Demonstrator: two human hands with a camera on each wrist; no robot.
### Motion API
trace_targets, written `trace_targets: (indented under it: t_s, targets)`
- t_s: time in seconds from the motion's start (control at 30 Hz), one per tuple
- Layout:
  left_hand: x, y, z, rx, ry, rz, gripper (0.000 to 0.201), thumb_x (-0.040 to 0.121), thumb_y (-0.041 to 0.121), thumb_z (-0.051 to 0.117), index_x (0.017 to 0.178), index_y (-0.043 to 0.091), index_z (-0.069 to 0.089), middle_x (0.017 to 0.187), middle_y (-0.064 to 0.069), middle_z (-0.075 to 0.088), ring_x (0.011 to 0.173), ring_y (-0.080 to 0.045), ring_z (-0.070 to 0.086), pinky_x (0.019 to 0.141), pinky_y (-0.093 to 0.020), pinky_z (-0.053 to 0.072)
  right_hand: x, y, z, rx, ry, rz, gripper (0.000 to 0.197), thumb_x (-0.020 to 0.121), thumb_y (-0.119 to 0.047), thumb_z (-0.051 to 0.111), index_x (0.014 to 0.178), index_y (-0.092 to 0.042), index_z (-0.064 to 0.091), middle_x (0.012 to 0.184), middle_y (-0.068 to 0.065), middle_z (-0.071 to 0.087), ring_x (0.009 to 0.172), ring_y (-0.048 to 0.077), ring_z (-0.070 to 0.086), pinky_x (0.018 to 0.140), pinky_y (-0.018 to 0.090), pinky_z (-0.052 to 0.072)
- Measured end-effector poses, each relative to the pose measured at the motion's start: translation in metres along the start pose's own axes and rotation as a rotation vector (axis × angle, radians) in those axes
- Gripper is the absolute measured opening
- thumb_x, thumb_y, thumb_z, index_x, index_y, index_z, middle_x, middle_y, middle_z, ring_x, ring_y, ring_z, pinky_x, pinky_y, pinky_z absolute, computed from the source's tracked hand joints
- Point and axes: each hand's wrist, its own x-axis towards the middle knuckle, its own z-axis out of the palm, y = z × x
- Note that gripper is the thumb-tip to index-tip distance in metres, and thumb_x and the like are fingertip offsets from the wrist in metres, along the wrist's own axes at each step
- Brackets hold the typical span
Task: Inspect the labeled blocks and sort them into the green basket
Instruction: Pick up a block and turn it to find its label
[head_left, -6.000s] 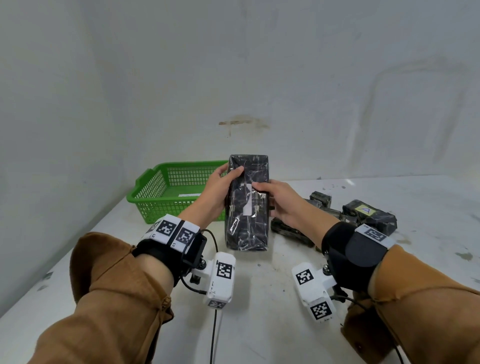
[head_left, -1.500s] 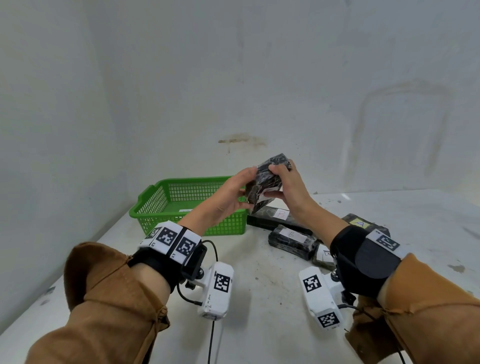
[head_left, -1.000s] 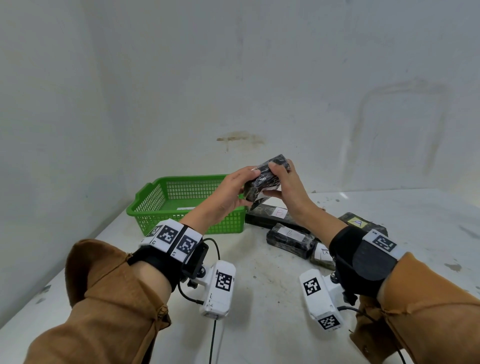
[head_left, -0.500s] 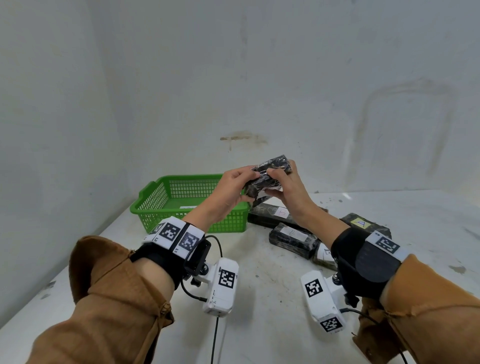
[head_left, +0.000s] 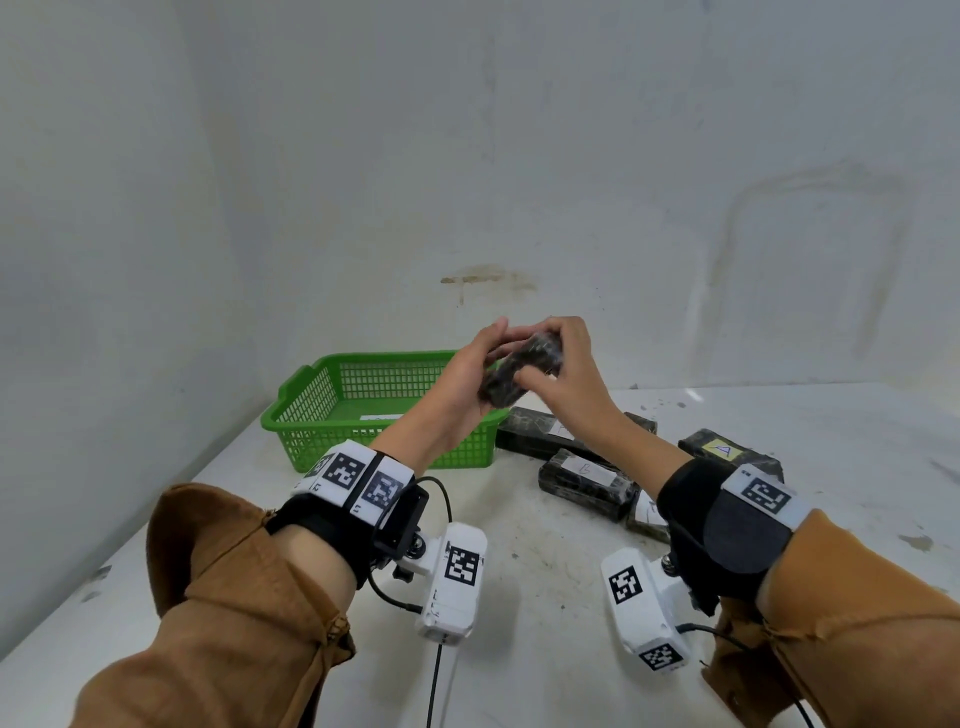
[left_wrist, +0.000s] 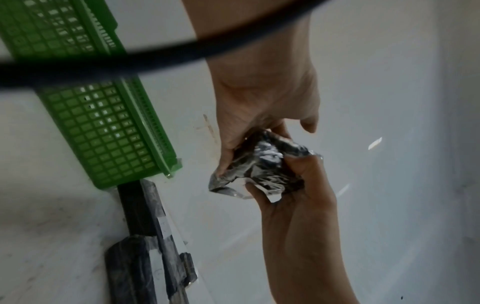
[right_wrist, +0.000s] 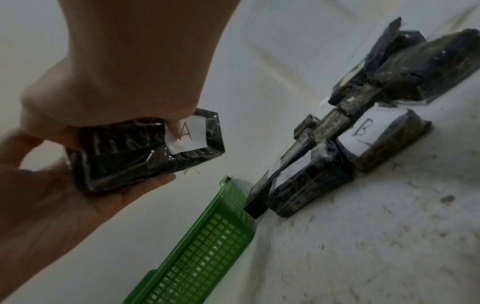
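I hold a small black foil-wrapped block (head_left: 511, 382) in the air above the right end of the green basket (head_left: 311, 410). My left hand (head_left: 488, 364) grips it from the left and below, and my right hand (head_left: 545, 358) pinches it from the right with fingers over its top. In the right wrist view the block (right_wrist: 124, 162) shows a white label (right_wrist: 193, 133) with a red A, and a right fingertip rests on that label. The left wrist view has the crinkled end of the block (left_wrist: 259, 166) between both hands.
Several more wrapped blocks lie right of the basket: a long one (head_left: 550, 434), a labelled one (head_left: 584, 483), one with a yellow A label (head_left: 727, 452), and one marked B (right_wrist: 376, 133). A white slip (head_left: 382, 417) shows inside the basket. Walls stand behind and to the left.
The large block I held six seconds ago is gone from my hands. The small block has been turned between both hands, and my fingers now cover more of it.
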Motion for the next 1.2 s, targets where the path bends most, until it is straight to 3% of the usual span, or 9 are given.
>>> trace_targets:
  t_s: [0.1, 0.2, 0.27, 0.37, 0.57, 0.73, 1.0, 1.13, 1.2]
  targets:
    - [0.002, -0.002, -0.003, -0.033, 0.054, -0.115, 0.047, 0.094, 0.055, 0.037, 0.133, 0.029, 0.045, 0.140, -0.011, 0.042, 0.118, -0.031, 0.052, 0.080, -0.041, 0.054, -0.007, 0.000, 0.000, -0.099, -0.149, -0.080, 0.038, 0.069, -0.014, 0.060, 0.103, -0.013, 0.044, 0.123, 0.002, 0.043, 0.134, 0.012, 0.028, 0.101, 0.013, 0.028]
    - [-0.003, -0.003, -0.007, -0.080, 0.021, -0.248, 0.041, 0.094, 0.056, 0.036, 0.118, 0.030, 0.055, 0.110, -0.013, 0.063, 0.093, -0.027, 0.064, 0.062, -0.034, 0.056, -0.014, -0.001, -0.002, -0.100, -0.277, -0.107, 0.042, 0.074, -0.003, 0.060, 0.108, -0.017, 0.041, 0.139, -0.002, 0.038, 0.143, 0.006, 0.015, 0.113, 0.023, 0.024]
    - [-0.002, -0.007, -0.012, -0.079, 0.001, -0.297, 0.036, 0.093, 0.056, 0.039, 0.099, 0.029, 0.061, 0.098, -0.013, 0.068, 0.087, -0.026, 0.066, 0.069, -0.036, 0.055, -0.019, -0.004, -0.003, 0.004, -0.316, -0.076, 0.048, 0.076, 0.002, 0.056, 0.112, -0.022, 0.036, 0.146, -0.002, 0.032, 0.143, 0.005, 0.019, 0.114, 0.028, 0.031]
    - [-0.002, -0.011, -0.016, -0.048, -0.003, -0.329, 0.043, 0.090, 0.057, 0.044, 0.104, 0.022, 0.063, 0.095, -0.012, 0.068, 0.085, -0.025, 0.066, 0.075, -0.034, 0.054, -0.022, -0.013, -0.003, 0.288, -0.269, 0.026, 0.056, 0.076, -0.003, 0.052, 0.118, -0.033, 0.031, 0.147, -0.004, 0.024, 0.139, 0.004, 0.026, 0.102, 0.031, 0.047]
    - [0.000, -0.015, -0.013, -0.136, 0.000, -0.308, 0.038, 0.089, 0.054, 0.048, 0.107, 0.023, 0.058, 0.095, -0.009, 0.067, 0.084, -0.021, 0.063, 0.074, -0.034, 0.048, -0.015, -0.016, 0.003, 0.599, -0.035, 0.271, 0.076, 0.087, -0.001, 0.062, 0.142, -0.036, 0.022, 0.153, -0.007, 0.016, 0.138, 0.020, 0.033, 0.098, 0.033, 0.045]
    - [0.005, -0.019, -0.008, -0.370, -0.031, -0.240, 0.040, 0.087, 0.044, 0.055, 0.110, 0.012, 0.057, 0.102, -0.012, 0.061, 0.095, -0.026, 0.059, 0.098, -0.043, 0.045, -0.012, -0.015, 0.006, 0.516, -0.158, 0.558, 0.067, 0.087, -0.021, 0.063, 0.143, -0.026, 0.026, 0.126, 0.005, 0.051, 0.100, 0.011, 0.055, 0.083, 0.037, 0.051]
    - [0.012, -0.023, -0.012, -0.279, -0.011, -0.170, 0.034, 0.081, 0.037, 0.062, 0.106, 0.015, 0.056, 0.094, -0.006, 0.059, 0.087, -0.021, 0.054, 0.078, -0.034, 0.046, -0.013, -0.004, 0.003, 0.551, -0.241, 0.659, 0.038, 0.085, -0.026, 0.055, 0.122, -0.015, 0.053, 0.105, 0.008, 0.061, 0.093, 0.027, 0.062, 0.079, 0.041, 0.055]
    - [0.014, -0.027, -0.021, -0.160, 0.063, -0.173, 0.073, 0.073, 0.032, 0.072, 0.136, 0.016, 0.040, 0.093, -0.002, 0.062, 0.076, -0.015, 0.050, 0.071, -0.026, 0.042, -0.017, 0.005, -0.007, 0.571, -0.315, 0.672, 0.033, 0.084, -0.024, 0.054, 0.116, -0.016, 0.057, 0.102, 0.007, 0.061, 0.089, 0.025, 0.062, 0.086, 0.044, 0.050]
    - [0.016, -0.030, -0.023, -0.123, 0.084, -0.151, 0.071, 0.079, 0.021, 0.071, 0.140, 0.015, 0.035, 0.089, 0.000, 0.065, 0.071, -0.012, 0.050, 0.069, -0.023, 0.041, -0.019, 0.008, -0.006, 0.538, -0.346, 0.662, 0.041, 0.080, -0.024, 0.058, 0.121, -0.020, 0.054, 0.096, 0.004, 0.062, 0.085, 0.020, 0.059, 0.080, 0.039, 0.046]
